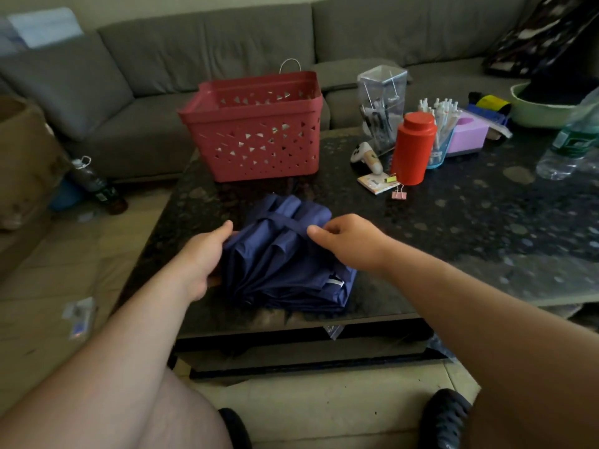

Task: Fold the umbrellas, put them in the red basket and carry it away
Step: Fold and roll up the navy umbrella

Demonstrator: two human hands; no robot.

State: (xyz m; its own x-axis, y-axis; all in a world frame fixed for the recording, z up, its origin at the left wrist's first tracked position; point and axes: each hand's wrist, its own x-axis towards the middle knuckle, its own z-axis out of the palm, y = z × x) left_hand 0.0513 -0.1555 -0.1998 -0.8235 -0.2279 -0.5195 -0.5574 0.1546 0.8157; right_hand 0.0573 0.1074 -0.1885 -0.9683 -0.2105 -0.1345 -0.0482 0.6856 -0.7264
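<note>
Head view: the blue umbrella (285,257) lies bundled on the dark table (453,228), near its front edge, the strap (285,221) across its top. The left hand (207,251) grips the bundle's left side, fingers curled under the cloth. The right hand (343,241) pinches the strap's end. Behind, just apart, stands the red basket (256,128), nothing visible inside.

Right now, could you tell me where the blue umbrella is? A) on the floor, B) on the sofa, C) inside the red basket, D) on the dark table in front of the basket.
D: the blue umbrella lies on the dark table on the near side of the red basket, with both hands on it.
</note>
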